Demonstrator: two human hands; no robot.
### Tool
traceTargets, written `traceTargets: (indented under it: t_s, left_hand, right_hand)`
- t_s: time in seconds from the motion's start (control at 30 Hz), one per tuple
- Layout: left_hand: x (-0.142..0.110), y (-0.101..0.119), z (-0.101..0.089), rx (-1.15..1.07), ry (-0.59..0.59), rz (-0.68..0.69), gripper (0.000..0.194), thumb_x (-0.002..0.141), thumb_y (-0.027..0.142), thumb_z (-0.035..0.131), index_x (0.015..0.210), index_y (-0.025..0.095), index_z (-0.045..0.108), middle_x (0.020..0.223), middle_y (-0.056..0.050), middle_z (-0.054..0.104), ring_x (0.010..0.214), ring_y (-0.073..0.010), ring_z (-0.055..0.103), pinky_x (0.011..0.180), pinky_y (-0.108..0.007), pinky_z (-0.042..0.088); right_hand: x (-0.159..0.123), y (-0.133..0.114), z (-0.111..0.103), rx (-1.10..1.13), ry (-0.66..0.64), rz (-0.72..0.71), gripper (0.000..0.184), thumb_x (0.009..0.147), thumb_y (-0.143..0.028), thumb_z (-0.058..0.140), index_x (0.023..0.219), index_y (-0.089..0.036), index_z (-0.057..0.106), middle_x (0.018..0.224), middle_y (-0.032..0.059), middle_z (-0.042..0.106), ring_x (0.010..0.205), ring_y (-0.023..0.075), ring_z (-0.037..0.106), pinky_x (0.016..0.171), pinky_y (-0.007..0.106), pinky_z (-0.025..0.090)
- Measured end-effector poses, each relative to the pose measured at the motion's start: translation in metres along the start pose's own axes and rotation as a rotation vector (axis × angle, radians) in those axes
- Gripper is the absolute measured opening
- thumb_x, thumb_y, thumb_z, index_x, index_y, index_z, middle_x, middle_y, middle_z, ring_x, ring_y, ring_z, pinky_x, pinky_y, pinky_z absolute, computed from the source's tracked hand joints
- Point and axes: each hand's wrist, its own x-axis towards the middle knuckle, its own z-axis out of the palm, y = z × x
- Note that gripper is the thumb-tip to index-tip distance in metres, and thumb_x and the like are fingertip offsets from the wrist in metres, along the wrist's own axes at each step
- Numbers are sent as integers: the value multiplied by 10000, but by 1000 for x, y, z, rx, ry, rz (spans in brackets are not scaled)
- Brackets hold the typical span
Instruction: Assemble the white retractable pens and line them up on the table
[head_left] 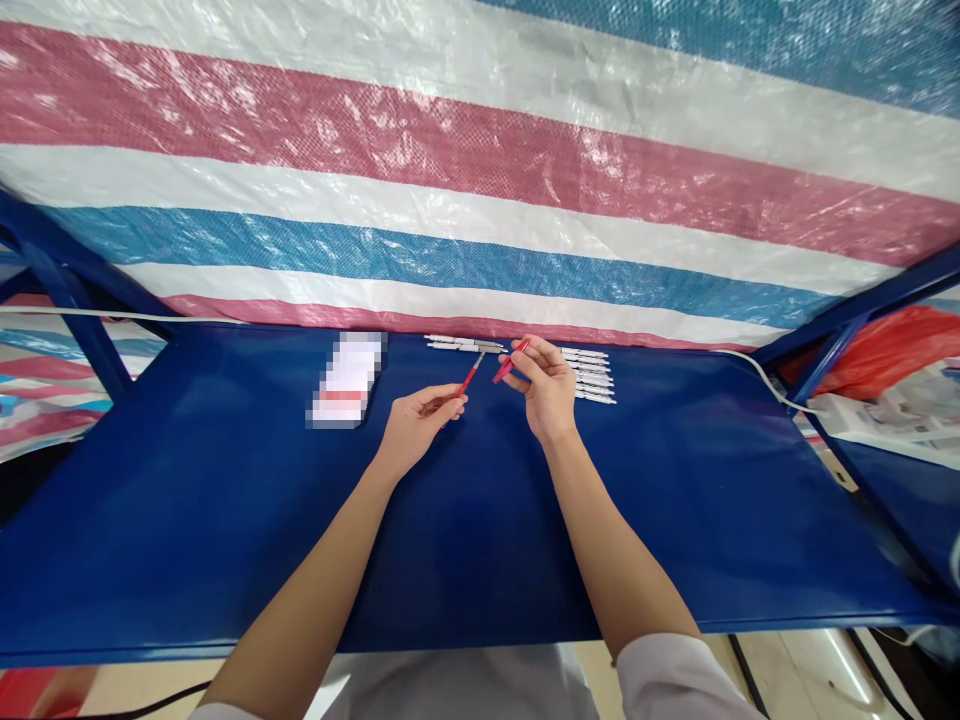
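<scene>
My left hand is closed, its thumb and fingers pinching a slim red pen whose pale, narrow end points up and away from me. My right hand is closed on a short pinkish-red pen part, perhaps a cap; its exact kind is too small to tell. The two pieces are apart, held above the blue tabletop. Behind them lie a few white pens. Several more white pens lie in a row just right of my right hand, which partly hides them.
A blurred-out white, upright-lying rectangle rests left of my hands. Striped plastic sheeting hangs along the table's back edge. Blue metal frame bars rise at both sides. A white cable runs at the back right, near a red plastic bag.
</scene>
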Motion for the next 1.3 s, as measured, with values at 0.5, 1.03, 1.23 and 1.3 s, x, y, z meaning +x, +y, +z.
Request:
traceTargets:
  t_s: [0.5, 1.03, 1.23, 1.3]
  left_hand:
    - [0, 0, -2, 30, -47, 48, 358, 741, 456, 760, 1011, 221, 755, 905, -59, 758, 819, -218, 715, 775, -358, 598]
    - [0, -6, -1, 100, -73, 168, 296, 803, 416, 718, 1037, 237, 753, 972, -51, 742, 890, -217, 710, 826, -339, 579]
    - [-1, -3, 1, 207, -44, 300, 277, 853, 384, 671, 1054, 208, 743, 976, -55, 742, 862, -196, 705, 792, -315, 574]
    - [-1, -2, 1, 262, -27, 365, 253, 869, 355, 656, 1049, 200, 742, 973, -54, 744, 858, -189, 704, 791, -308, 571]
  right_hand:
    - [8, -12, 23, -44, 92, -173, 301, 742, -338, 720, 1022, -306, 613, 1064, -11, 696, 927, 183, 725, 732, 336, 629]
    - [1, -3, 20, 3, 46, -108, 357, 670, -338, 802, 975, -269, 630, 1025, -3, 716, 871, 182, 737, 733, 319, 638]
    - [-14, 6, 23, 3, -17, -51, 305, 669, -311, 811, 921, -242, 654, 991, -3, 730, 845, 181, 741, 686, 301, 634]
    - [-19, 10, 25, 21, 0, -47, 290, 663, -304, 815, 889, -229, 648, 963, -3, 732, 830, 179, 741, 694, 304, 635]
